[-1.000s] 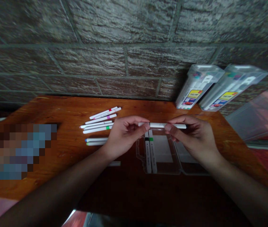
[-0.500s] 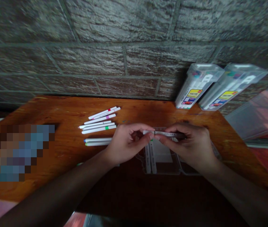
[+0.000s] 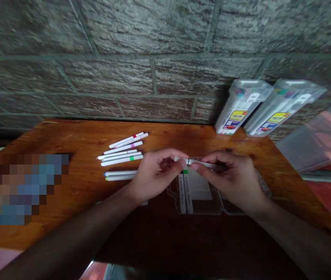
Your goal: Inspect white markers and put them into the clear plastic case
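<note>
1. Wooden tabletop [image 3: 77, 136] against a stone-block wall [image 3: 165, 35]; near side is in deep shadow.
2. White marker [image 3: 202, 163] is up between both hands, over the far edge of the open clear plastic case [image 3: 221, 208]. Long axis runs left-right, left end slightly farther from me.
3. Left hand [image 3: 153, 177] pinches the short section left of the dark ring; right hand [image 3: 233, 177] grips the longer section. Neither is nearer, both are on it.
4. Two markers, black-lettered [image 3: 182, 194] and green-banded [image 3: 188, 194], lie side by side in the case's left half, pointing near-far. Held marker is roughly crosswise to them. Left fingertips sit closest to their far ends.
5. Loose markers [image 3: 121, 157] lie left of the left hand; two filled marker cases [image 3: 235, 112] [image 3: 277, 114] lean at the wall, far right.
6. Can't see: held marker's right end, behind right fingers. Can't tell if cap and barrel are seated or parted at the ring. Right hand covers part of the case's right half; left hand and forearm cut off some loose markers. Far-left patch [image 3: 31, 190] is pixelated, contents unreadable.
</note>
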Demonstrator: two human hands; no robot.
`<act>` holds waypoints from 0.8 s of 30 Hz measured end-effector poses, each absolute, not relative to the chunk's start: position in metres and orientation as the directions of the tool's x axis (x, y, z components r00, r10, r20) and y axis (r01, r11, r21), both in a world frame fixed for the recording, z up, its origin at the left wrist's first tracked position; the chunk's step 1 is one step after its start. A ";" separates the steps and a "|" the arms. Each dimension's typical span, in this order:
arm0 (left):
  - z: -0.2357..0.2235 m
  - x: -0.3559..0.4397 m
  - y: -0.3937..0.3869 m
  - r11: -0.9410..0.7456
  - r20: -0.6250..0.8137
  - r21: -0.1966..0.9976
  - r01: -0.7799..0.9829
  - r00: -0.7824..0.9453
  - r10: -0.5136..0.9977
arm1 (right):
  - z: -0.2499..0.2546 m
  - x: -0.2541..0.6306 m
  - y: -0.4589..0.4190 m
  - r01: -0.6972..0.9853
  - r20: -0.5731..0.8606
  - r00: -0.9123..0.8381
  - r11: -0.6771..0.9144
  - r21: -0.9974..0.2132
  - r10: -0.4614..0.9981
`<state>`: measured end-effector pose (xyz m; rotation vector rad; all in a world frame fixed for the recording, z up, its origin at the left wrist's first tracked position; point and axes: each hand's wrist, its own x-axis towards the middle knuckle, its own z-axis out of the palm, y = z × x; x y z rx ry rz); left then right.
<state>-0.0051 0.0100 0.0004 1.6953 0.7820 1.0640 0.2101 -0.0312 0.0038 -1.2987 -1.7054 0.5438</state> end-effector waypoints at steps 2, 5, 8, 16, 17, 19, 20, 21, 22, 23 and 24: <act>0.001 -0.006 0.011 -0.319 0.289 0.948 0.008 0.404 0.868 | 0.005 0.209 -0.030 0.478 0.381 -0.040 0.352 -0.805 0.924; 0.000 -0.007 0.013 -0.273 0.263 0.962 -0.026 0.376 0.889 | 0.009 0.208 -0.030 0.429 0.376 -0.022 0.348 -0.834 0.926; -0.002 -0.008 0.016 -0.232 0.241 0.970 -0.067 0.351 0.905 | 0.011 0.208 -0.029 0.425 0.385 -0.010 0.353 -0.834 0.923; 0.002 -0.011 0.019 -0.160 0.195 0.977 -0.140 0.286 0.938 | 0.009 0.210 -0.024 0.277 0.361 0.034 0.338 -0.899 0.932; 0.002 -0.011 0.020 -0.148 0.184 0.978 -0.147 0.275 0.944 | 0.010 0.211 -0.024 0.257 0.341 0.033 0.322 -0.911 0.939; 0.001 -0.011 0.021 -0.116 0.157 0.979 -0.170 0.250 0.955 | 0.011 0.212 -0.024 0.215 0.290 0.026 0.278 -0.936 0.957; 0.000 -0.011 0.021 -0.099 0.143 0.978 -0.183 0.240 0.960 | 0.011 0.213 -0.024 0.190 0.265 0.024 0.256 -0.948 0.964; -0.001 -0.011 0.022 -0.085 0.131 0.976 -0.198 0.234 0.963 | 0.012 0.213 -0.024 0.164 0.243 0.021 0.236 -0.958 0.970; -0.002 -0.011 0.023 -0.073 0.124 0.974 -0.215 0.231 0.965 | 0.012 0.213 -0.024 0.135 0.223 0.017 0.219 -0.966 0.975; -0.003 -0.011 0.024 -0.064 0.120 0.970 -0.234 0.232 0.965 | 0.013 0.213 -0.024 0.104 0.208 0.010 0.206 -0.973 0.978; -0.003 -0.011 0.025 -0.058 0.119 0.965 -0.254 0.234 0.965 | 0.013 0.213 -0.025 0.074 0.195 0.001 0.195 -0.978 0.981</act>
